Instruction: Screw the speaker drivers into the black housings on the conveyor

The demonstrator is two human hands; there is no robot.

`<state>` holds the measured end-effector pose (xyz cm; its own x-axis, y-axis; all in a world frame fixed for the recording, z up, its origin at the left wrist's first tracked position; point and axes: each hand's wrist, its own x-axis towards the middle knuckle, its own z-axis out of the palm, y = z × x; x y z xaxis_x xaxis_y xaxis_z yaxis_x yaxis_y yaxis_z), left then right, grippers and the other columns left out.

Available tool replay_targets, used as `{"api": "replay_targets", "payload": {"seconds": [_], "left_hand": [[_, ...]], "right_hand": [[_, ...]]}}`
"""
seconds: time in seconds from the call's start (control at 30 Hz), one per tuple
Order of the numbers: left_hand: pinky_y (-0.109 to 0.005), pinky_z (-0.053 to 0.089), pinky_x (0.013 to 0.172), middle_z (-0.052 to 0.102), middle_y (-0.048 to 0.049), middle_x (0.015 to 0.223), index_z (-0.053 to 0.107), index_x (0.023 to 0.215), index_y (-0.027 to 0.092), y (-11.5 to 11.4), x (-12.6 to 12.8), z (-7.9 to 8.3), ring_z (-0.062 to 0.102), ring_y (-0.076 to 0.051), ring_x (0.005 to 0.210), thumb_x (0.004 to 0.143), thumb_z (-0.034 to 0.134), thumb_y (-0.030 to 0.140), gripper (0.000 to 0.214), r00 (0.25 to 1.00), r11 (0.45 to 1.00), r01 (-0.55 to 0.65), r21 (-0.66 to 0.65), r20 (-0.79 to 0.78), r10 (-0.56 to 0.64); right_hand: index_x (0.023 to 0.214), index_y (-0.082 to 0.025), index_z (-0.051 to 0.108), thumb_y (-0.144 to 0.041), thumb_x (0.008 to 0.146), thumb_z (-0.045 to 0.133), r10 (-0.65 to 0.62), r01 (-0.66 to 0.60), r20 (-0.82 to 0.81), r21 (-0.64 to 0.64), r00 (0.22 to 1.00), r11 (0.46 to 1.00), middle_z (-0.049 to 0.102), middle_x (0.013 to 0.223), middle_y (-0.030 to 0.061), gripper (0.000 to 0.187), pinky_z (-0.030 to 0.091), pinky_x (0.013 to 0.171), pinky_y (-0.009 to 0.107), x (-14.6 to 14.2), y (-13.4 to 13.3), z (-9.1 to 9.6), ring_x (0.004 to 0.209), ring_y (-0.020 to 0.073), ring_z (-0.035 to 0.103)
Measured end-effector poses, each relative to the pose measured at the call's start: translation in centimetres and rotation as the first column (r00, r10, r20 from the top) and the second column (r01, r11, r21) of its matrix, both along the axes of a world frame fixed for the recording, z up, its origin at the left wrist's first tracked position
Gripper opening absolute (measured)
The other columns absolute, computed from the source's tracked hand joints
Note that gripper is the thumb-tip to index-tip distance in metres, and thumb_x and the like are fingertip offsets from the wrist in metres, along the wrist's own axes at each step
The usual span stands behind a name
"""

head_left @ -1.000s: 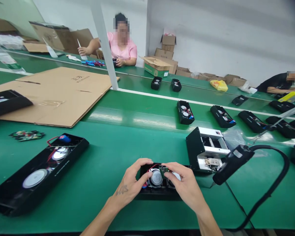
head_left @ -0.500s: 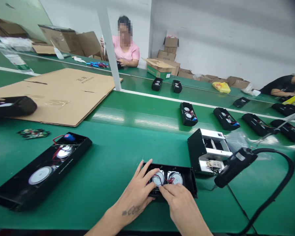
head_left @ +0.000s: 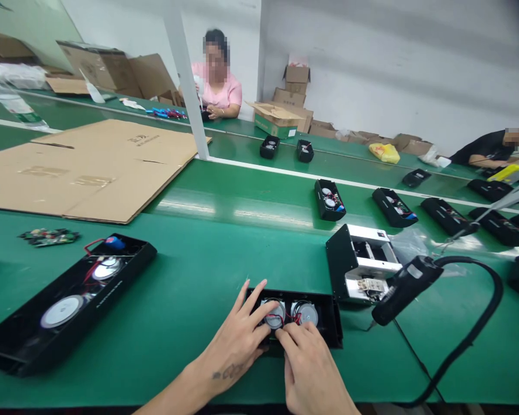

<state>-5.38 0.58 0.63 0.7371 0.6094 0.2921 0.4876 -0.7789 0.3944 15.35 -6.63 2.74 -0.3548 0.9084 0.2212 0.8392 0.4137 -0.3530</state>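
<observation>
A small open black speaker housing (head_left: 328,323) with two round silver drivers and red wires lies on the green table right in front of me. My left hand (head_left: 237,343) rests on its left end, fingers spread, fingertips on the left driver. My right hand (head_left: 307,369) comes in from below, its fingers curled down onto the wiring between the drivers; whether they pinch anything is hidden.
A long black speaker housing (head_left: 64,305) lies at the left, with small circuit boards (head_left: 47,236) behind it and flat cardboard (head_left: 90,167) beyond. A black-and-white box device (head_left: 361,265) and a black hose tool (head_left: 404,288) stand to the right. Several housings (head_left: 328,199) ride the belt. Two people sit at the far side.
The black housing that lay on the cardboard at the far left, with another person's hand on it, is gone. My hands went from holding the small housing's rim to pressing inside it.
</observation>
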Motion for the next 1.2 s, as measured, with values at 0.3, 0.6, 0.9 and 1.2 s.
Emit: {"api": "replay_targets", "payload": {"seconds": [0.3,0.6,0.9,1.2], "left_hand": [[-0.086,0.007,0.126,0.065,-0.0078,0.151,0.080,0.112,0.026,2.7,0.3,0.8,0.029,-0.053,0.161,0.073,0.097,0.022,0.044,0.991,0.990,0.113,-0.088,-0.063,-0.118],[-0.049,0.041,0.112,0.073,0.0009,0.138,0.077,0.069,0.023,7.8,1.6,4.3,0.061,-0.035,0.136,0.077,0.093,0.038,0.024,0.982,0.922,0.142,-0.360,-0.063,-0.176],[-0.035,0.042,0.095,0.075,0.0033,0.135,0.077,0.072,0.022,8.9,1.9,5.4,0.069,-0.027,0.118,0.074,0.094,0.042,0.027,0.977,0.877,0.119,-0.465,-0.101,-0.186],[-0.042,0.037,0.107,0.074,0.0046,0.138,0.083,0.075,0.028,8.0,2.0,5.0,0.056,-0.033,0.137,0.078,0.090,0.038,0.013,0.974,0.914,0.119,-0.388,-0.134,-0.184]], "right_hand": [[0.110,-0.023,0.073,0.010,0.079,0.050,0.060,-0.063,-0.022,-0.248,0.998,0.967,0.078,0.104,0.0059,0.051,0.056,0.091,0.037,1.4,2.8,2.0,0.096,0.0235,0.071],[0.117,-0.019,0.070,-0.010,0.083,0.070,0.090,-0.018,0.181,-0.366,0.979,0.930,0.075,0.102,0.0099,0.035,0.048,0.091,0.040,1.4,7.0,4.3,0.096,0.0284,0.067],[0.110,-0.022,0.073,-0.021,0.081,0.073,0.148,-0.082,0.151,-0.379,0.977,0.922,0.080,0.097,0.0050,0.029,0.042,0.088,0.038,1.8,8.9,4.1,0.091,0.0271,0.072],[0.111,-0.013,0.076,-0.020,0.090,0.068,0.213,-0.113,0.299,-0.319,0.930,0.941,0.081,0.095,0.0148,0.023,0.038,0.095,0.043,0.8,7.9,4.4,0.096,0.0307,0.074]]}}
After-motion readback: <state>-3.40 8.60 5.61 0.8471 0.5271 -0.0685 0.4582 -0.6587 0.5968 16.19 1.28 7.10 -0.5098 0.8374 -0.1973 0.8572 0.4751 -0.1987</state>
